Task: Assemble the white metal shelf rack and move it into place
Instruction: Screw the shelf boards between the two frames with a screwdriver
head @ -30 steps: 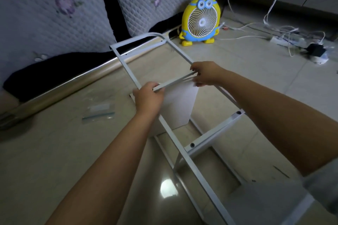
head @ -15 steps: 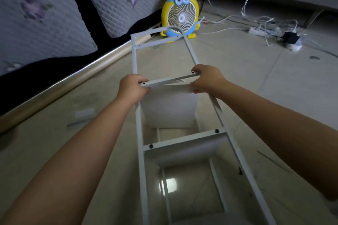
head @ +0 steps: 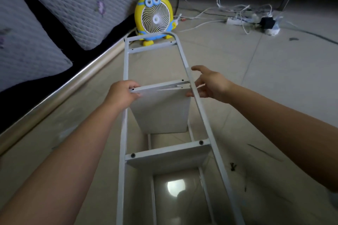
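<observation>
While you lean over the tiled floor point(head: 265, 82), the white rack frame point(head: 125, 64) lies lengthwise in front of you, its two long rails running from the near edge of view to the rounded far end. A crossbar point(head: 151, 48) joins the rails at that far end, just in front of a yellow and blue desk fan point(head: 155, 18).

Nearer to you, a fitted shelf point(head: 164, 154) spans the rails, with a dark screw head at each end. Between it and the crossbar, a loose white shelf panel point(head: 161, 111) stands on edge, its top edge level with the rails and slightly tilted.

Your left hand point(head: 122, 95) grasps the panel's left end, fingers curled over the top edge beside the left rail. Your right hand point(head: 212, 84) is released, fingers spread and loosely extended, just outside the right rail. Its thumb lies close to the panel's right corner; whether it touches cannot be told.

To the left, grey quilted cushions point(head: 73, 5) rest above a metal trim strip point(head: 64, 87). At the far right, a power strip point(head: 236, 21) lies among tangled white cables.
</observation>
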`<state>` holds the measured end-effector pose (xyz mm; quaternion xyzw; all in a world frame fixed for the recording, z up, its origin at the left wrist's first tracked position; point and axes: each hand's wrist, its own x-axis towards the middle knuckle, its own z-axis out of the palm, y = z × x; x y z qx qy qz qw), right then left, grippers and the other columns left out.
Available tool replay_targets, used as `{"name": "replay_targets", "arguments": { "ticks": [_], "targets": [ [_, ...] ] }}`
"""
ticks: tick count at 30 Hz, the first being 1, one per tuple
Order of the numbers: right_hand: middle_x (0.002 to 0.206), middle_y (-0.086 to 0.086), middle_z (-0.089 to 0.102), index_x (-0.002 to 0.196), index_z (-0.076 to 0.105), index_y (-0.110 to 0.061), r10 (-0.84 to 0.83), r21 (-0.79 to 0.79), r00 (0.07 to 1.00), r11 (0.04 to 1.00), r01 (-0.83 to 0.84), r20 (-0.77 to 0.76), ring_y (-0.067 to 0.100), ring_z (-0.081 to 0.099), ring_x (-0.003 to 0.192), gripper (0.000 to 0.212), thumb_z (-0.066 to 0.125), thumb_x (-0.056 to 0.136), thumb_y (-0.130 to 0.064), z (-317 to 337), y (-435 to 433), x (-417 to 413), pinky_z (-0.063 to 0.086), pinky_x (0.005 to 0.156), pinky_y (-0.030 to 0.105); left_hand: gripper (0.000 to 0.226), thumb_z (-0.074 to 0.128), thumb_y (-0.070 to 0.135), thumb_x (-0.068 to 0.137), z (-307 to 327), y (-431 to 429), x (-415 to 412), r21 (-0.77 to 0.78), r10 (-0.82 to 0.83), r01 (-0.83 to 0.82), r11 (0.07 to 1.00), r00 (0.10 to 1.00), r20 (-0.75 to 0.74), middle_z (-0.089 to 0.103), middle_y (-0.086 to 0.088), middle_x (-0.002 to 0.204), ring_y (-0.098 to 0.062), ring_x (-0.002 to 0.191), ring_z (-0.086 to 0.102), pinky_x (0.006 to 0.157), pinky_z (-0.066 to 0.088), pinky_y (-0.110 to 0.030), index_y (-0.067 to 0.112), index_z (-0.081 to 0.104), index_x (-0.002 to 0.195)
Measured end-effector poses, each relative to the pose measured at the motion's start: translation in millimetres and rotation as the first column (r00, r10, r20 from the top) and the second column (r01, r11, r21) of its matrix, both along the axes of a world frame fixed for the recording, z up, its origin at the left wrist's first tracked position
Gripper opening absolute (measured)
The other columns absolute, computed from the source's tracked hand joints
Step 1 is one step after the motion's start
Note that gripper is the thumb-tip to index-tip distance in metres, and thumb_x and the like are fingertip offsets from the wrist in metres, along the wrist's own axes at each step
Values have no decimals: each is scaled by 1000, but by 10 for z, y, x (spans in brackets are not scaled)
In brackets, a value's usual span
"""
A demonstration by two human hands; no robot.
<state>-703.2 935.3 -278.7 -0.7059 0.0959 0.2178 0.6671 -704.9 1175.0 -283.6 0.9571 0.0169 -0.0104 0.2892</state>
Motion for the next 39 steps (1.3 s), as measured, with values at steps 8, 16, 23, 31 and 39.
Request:
{"name": "replay_targets", "arguments": {
  "ticks": [8,16,23,31,39],
  "targets": [
    [72,2,60,104,64,5,155,-288,945,955,-69,288,10,59,58,26,57,79,10,-279,-63,138,50,52,9,31,50,35,93,0,-251,8,631,-72,99,769,995,-68,38,-9,136,-26,131,29,111,14,-48,20,58,119],
    [84,19,68,83,64,5,444,-595,794,793,-132,415,22,59,70,14,55,86,-4,-512,-129,128,43,60,16,22,49,22,94,57,-674,36,428,-339,316,847,940,-24,60,-18,100,-34,95,55,75,41,-35,3,57,101],
    [71,2,60,63,57,-19,440,-556,799,815,-163,410,6,54,55,28,55,84,-1,-387,-149,237,37,52,5,30,49,22,84,27,-700,64,341,-345,303,890,936,68,63,-21,89,-34,87,58,73,44,-37,-3,65,89],
    [70,11,57,78,66,1,439,-563,771,817,-128,462,17,49,68,10,58,84,-3,-397,-148,311,31,54,10,28,56,-3,84,-36,-706,144,358,-319,265,896,942,102,59,-20,111,-34,106,53,87,41,-35,0,63,111],
    [78,5,59,113,55,6,60,-38,971,998,-53,231,12,55,54,34,37,85,12,-327,-216,275,45,50,18,30,52,3,90,-66,-680,112,402,-347,300,865,937,46,53,-20,121,-33,116,44,94,31,-32,-3,54,119]
  ]
}}
